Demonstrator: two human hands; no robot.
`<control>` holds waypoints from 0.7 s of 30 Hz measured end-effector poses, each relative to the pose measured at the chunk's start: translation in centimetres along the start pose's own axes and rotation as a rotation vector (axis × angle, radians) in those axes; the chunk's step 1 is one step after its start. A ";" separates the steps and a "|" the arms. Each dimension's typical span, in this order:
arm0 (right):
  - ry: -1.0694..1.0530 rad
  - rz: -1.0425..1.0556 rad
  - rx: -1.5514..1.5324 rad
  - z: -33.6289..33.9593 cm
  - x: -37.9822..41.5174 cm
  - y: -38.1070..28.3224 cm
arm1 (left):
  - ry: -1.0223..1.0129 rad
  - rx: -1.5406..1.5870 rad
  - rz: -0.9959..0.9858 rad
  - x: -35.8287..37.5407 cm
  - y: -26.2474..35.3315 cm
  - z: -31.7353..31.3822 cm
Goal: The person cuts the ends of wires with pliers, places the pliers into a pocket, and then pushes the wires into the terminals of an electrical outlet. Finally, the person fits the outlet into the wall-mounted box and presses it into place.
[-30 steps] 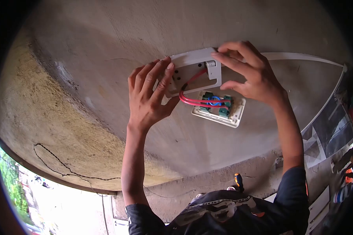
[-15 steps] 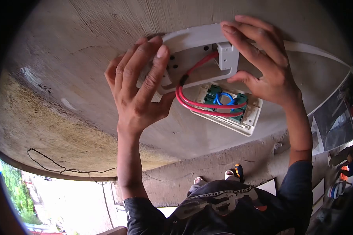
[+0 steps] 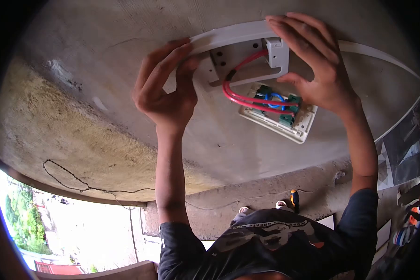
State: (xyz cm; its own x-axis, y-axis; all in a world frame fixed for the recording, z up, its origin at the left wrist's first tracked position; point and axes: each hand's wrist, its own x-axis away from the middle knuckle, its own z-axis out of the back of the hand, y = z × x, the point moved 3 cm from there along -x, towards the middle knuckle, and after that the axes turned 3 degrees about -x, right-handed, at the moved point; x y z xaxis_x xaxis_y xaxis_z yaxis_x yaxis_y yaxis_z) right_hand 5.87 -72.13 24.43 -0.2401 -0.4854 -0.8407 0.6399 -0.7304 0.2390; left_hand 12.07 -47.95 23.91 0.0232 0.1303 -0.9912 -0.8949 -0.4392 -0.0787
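Observation:
A white mounting box [image 3: 235, 33] sits against the grey wall, its open side facing me. My left hand [image 3: 170, 86] grips its left end, fingers over the top edge and thumb curled near the lower corner. At the right end, my right hand [image 3: 312, 60] has fingertips on the top edge and the thumb by the lower corner. Red wires [image 3: 240, 100] come out of the box and loop down to a white switch plate [image 3: 277, 128], which hangs back side up below it. A blue wire [image 3: 276, 99] joins the green modules on the plate.
White trunking [image 3: 375, 52] runs along the wall to the right. A dark twisted cord [image 3: 86, 188] hangs at the lower left. An orange and black tool [image 3: 294, 200] lies on the floor near my feet. At the far right a person [image 3: 414, 215] is partly visible.
The view has shifted, so the box and plate appear farther right and higher. My left hand's fingers have bent, and its thumb has moved from the box's front towards its corner.

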 end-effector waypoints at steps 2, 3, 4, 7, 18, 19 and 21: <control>-0.008 -0.032 0.007 0.0 0.1 -0.2 | 0.012 -0.042 -0.008 0.3 0.0 0.0; -0.010 -0.027 -0.008 0.3 -0.1 -0.7 | 0.014 -0.016 0.001 0.2 -0.1 -0.1; -0.088 -0.072 0.071 0.6 -0.3 -0.9 | 0.019 0.011 0.007 0.3 0.1 0.0; -0.097 -0.082 0.089 0.5 -0.3 -0.9 | 0.168 -0.154 -0.217 1.2 1.6 0.5; 0.420 -0.145 -0.396 2.9 5.4 0.4 | -0.114 -0.082 -0.034 3.6 5.7 0.1; 0.418 -0.167 -0.453 3.2 7.1 -0.2 | -0.158 -0.113 -0.061 3.2 5.9 0.2; 0.286 -0.180 -0.361 2.9 9.3 -1.8 | -0.202 -0.153 -0.084 2.9 5.7 0.4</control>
State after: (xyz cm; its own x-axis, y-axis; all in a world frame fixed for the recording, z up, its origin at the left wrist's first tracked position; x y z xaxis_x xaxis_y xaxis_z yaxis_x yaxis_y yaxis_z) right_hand 0.40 -76.75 17.63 -0.1924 -0.1781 -0.9650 0.8309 -0.5528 -0.0637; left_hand 6.88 -49.65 20.60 -0.0082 0.3398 -0.9404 -0.8153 -0.5468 -0.1905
